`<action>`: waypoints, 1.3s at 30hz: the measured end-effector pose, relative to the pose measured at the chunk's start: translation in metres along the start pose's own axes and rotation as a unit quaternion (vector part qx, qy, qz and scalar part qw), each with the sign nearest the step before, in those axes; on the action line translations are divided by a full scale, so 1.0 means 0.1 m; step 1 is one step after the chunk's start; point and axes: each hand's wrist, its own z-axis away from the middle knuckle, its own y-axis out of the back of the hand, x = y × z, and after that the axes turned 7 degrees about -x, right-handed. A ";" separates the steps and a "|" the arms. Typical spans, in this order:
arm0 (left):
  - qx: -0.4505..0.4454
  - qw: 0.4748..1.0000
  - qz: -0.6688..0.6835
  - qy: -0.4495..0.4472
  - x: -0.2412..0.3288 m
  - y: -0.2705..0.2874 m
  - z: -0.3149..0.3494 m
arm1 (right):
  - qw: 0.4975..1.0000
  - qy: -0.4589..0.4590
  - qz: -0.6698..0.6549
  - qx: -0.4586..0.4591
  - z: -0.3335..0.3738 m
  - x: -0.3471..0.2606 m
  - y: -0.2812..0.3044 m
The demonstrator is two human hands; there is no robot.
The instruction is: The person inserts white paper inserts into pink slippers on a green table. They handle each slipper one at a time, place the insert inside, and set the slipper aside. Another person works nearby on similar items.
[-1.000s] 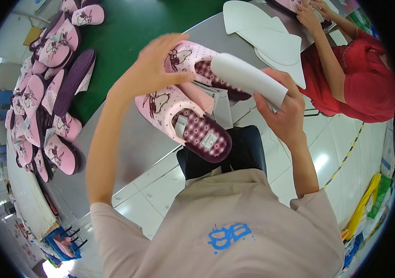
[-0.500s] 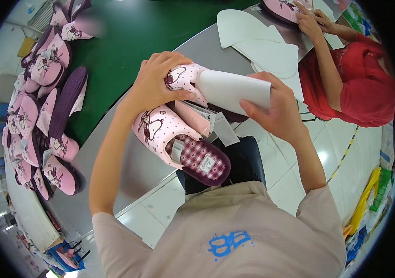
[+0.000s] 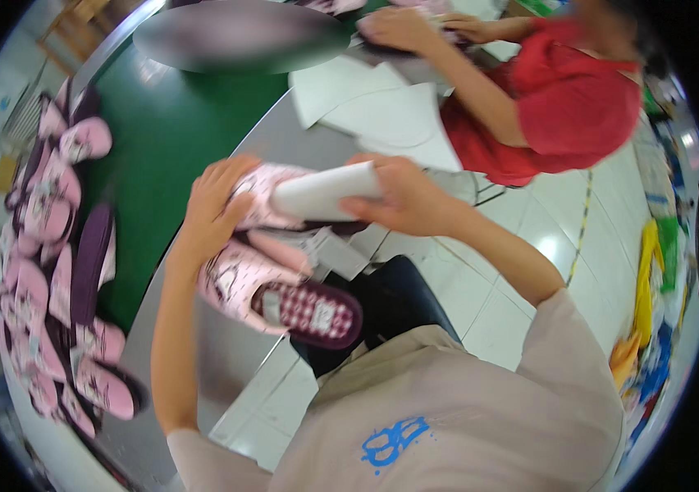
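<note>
My left hand point(image 3: 212, 211) is closed round the toe of a pink printed slipper point(image 3: 261, 187). A curled white sheet point(image 3: 317, 193) sticks out of that slipper's opening. My right hand point(image 3: 405, 197) grips the sheet's outer end, thumb on the near side. Just below lies a second pink slipper point(image 3: 233, 283) with a dark purple sole and a plaid insole point(image 3: 304, 312), overhanging the table edge. Between the two slippers are a plain pink strip point(image 3: 278, 250) and white paper tags point(image 3: 337, 252). The sheet's inner end is hidden inside the slipper.
A pile of pink slippers point(image 3: 42, 279) covers the table's left side, beside a green mat point(image 3: 140, 156). Flat white sheets point(image 3: 374, 107) lie at the far side. A co-worker in a red shirt point(image 3: 555, 115) works there. A dark stool point(image 3: 407, 291) stands by me.
The whole view has shifted, so my hands and the slippers appear further left and lower. My grips look the same. Somewhat less of the white sheet shows between my hands.
</note>
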 end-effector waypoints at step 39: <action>0.054 0.990 0.119 0.052 -0.04 -0.14 -0.14 | 0.972 0.178 0.089 0.123 -0.50 0.21 -0.50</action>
